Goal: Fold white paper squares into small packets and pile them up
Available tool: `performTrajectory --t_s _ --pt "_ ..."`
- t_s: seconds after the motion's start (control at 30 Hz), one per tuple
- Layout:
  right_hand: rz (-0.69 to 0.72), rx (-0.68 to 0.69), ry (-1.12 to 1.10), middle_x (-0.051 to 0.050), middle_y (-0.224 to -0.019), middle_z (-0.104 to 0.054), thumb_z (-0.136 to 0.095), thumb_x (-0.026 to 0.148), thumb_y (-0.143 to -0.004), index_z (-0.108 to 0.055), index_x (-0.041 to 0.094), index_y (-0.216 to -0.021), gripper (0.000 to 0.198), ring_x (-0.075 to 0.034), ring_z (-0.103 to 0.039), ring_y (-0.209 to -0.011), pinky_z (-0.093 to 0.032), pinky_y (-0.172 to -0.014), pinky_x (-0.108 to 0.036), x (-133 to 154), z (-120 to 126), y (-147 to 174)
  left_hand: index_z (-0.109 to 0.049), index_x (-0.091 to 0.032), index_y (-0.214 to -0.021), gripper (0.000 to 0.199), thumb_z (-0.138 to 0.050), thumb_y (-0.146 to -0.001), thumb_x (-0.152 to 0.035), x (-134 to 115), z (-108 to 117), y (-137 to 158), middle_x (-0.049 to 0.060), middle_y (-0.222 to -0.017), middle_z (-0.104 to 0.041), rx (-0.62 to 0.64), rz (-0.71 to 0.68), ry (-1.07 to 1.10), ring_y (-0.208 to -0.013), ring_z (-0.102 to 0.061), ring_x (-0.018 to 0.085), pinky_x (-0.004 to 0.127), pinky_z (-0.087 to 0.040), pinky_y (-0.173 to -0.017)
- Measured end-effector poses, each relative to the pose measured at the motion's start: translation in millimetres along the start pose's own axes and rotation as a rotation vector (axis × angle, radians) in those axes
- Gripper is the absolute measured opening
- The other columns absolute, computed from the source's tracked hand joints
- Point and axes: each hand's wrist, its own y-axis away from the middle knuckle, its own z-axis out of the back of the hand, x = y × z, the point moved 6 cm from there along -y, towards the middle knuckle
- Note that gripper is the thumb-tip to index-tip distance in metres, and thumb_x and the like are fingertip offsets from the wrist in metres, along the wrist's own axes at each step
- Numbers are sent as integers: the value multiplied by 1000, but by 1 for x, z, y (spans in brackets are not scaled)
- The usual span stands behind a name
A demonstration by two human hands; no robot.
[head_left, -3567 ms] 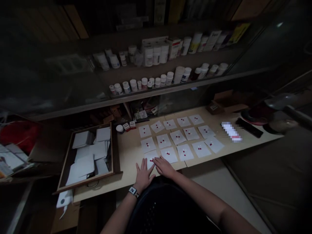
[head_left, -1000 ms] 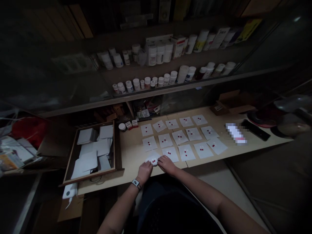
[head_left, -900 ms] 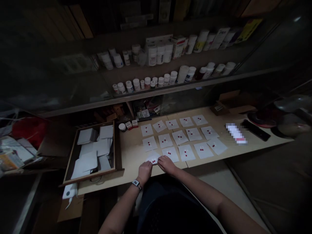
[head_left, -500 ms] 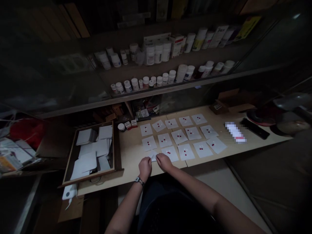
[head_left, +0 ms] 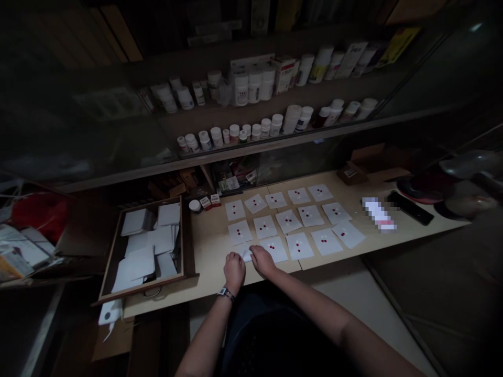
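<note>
Paper (head_left: 247, 255), folded, sits near the front edge of the table (head_left: 208, 238), pinched by left hand (head_left: 234, 269) and right hand (head_left: 262, 261); creasing gently, level and low, should best prevent spills.

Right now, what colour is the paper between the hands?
White. The paper, between left hand and right hand, shows in the head view, the only one.

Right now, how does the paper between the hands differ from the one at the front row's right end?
The held paper looks folded, while the right-end paper lies open. The right-end paper shows red pieces; the held paper shows none. The left hand and right hand grip the held paper; neither touches the right-end paper. Both papers are white.
</note>
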Motion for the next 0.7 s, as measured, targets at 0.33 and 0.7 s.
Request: performTrajectory --t_s 0.33,0.7 --pt "13 9 92 -7 -92 -61 -41 11 -90 -58 16 -93 18 -21 -52 -89 -40 -79 -31 6 0 -2 -45 -24 -131 48 -47 -86 -8 -11 -17 7 11 -134 -44 76 -268 -293 -113 -44 24 28 -49 -75" --pt "275 46 393 -16 -111 -59 -48 17 -88 -56 10 -117 31 -27 -51 -99 -40 -81 -39 20 2 28 -47 -13 -135 44 -40 -91 -19 -22 -24 19 15 -143 -40 70 -397 -378 -122 -41 32 49 -40 -93"
